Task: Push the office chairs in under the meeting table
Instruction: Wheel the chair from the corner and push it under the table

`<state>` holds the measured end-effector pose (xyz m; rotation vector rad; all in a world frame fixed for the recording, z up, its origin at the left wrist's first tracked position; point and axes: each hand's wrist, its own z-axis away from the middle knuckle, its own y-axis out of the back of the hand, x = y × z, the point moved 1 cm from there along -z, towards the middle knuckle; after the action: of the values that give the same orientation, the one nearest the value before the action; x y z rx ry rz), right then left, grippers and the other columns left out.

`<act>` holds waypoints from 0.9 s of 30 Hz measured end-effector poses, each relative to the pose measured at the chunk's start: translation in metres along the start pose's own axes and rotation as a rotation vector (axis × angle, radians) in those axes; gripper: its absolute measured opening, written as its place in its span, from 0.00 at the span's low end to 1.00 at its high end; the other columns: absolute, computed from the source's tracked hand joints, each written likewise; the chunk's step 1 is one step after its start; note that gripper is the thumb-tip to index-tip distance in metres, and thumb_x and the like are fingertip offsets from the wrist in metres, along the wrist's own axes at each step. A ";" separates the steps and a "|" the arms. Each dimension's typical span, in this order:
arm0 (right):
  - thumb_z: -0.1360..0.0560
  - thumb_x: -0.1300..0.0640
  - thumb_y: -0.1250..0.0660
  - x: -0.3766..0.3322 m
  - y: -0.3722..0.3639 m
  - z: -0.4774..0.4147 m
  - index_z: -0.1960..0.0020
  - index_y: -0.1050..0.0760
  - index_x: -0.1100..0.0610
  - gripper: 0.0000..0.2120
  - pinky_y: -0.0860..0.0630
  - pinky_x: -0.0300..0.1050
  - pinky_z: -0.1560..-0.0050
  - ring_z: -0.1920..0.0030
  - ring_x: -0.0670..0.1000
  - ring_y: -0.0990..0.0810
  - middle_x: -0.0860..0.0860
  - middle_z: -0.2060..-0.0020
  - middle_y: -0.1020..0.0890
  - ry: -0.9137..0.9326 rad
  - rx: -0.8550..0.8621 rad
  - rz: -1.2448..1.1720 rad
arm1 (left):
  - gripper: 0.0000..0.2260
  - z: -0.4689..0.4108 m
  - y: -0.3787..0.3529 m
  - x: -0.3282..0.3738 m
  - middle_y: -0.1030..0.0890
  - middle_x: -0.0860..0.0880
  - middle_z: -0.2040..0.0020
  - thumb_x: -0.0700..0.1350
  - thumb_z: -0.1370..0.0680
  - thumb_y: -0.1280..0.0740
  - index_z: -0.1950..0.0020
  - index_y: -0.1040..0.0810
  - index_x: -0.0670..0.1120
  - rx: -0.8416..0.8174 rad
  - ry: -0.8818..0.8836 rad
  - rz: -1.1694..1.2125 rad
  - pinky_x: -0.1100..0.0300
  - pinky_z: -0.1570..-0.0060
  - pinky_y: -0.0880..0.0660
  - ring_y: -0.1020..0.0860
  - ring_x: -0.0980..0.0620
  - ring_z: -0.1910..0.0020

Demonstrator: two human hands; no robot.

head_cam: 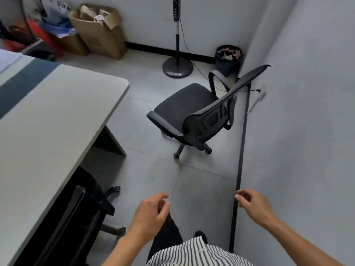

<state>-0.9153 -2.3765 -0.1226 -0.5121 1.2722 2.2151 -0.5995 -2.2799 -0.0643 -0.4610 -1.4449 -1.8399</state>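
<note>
Both hands free: left hand (151,214) and right hand (251,204) out front, fingers loosely curled, holding nothing. One chair (76,217) tucked under the meeting table (57,112) at lower left. Second office chair (184,110) out on the floor, well apart from the table, near the right-hand wall, backrest to the wall side, seat angled toward the table's far end. Likely step in hand: walk up and take that one. Best grip: both hands on the backrest's top edge, one per side, to stop any spin on the castors. Square the seat to the table's long edge first, then roll in straight and slow. Armrest clearance under the tabletop not readable from here, so ease in and check. Aim clear of the leg panel (109,143) near the corner. Fan stand (177,67) and its cord (197,68) just beyond the chair, bin (228,60) in the corner: keep castors off the cord.
</note>
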 end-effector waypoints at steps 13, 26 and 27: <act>0.25 0.50 0.34 -0.055 0.121 -0.138 0.48 0.20 0.50 0.08 0.20 0.51 0.48 0.55 0.47 0.18 0.46 0.56 0.16 -0.059 0.240 -0.180 | 0.09 -0.256 0.009 0.152 0.21 0.55 0.53 0.50 0.25 0.39 0.49 0.22 0.49 0.049 -0.447 -0.061 0.57 0.55 0.24 0.23 0.57 0.55; 0.27 0.51 0.36 -0.128 0.242 -0.322 0.45 0.21 0.52 0.13 0.31 0.47 0.46 0.45 0.53 0.23 0.50 0.47 0.19 0.307 0.519 0.236 | 0.30 -0.384 -0.065 0.191 0.24 0.51 0.43 0.64 0.24 0.58 0.33 0.33 0.48 -0.047 -0.381 -0.458 0.53 0.50 0.27 0.25 0.49 0.47; 0.28 0.48 0.38 -0.132 0.245 -0.343 0.45 0.21 0.52 0.15 0.31 0.48 0.44 0.44 0.53 0.24 0.50 0.46 0.20 0.349 0.510 0.266 | 0.29 -0.383 -0.065 0.190 0.23 0.53 0.45 0.64 0.23 0.57 0.34 0.32 0.49 -0.040 -0.367 -0.447 0.54 0.51 0.26 0.24 0.50 0.48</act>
<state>-0.9403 -2.8113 -0.0507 -0.5632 2.1150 1.9347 -0.7120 -2.6962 -0.0959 -0.5504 -1.8774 -2.2206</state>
